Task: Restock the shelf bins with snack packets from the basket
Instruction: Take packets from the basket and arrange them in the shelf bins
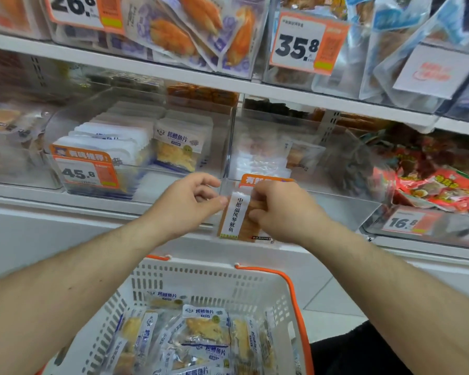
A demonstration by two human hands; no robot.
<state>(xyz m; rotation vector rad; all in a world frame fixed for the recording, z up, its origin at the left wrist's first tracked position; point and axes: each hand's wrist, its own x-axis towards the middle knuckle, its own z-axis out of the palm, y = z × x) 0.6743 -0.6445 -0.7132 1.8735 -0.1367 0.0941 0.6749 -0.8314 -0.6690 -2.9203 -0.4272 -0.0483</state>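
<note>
One packet (237,216) with a white label strip, held upright before the front wall of the clear middle bin (303,169). Pinched on its right side by the curled fingers of the right hand (278,209); touched on its left edge by the left hand (187,204), thumb and fingers bent. Below, between the forearms, a white basket (201,277) with orange handles, holding more packets. Left of that, another bin (136,147) with a 45.8 price tag (86,171).

Glossy plastic packets (201,328); clear bins (295,147).
</note>
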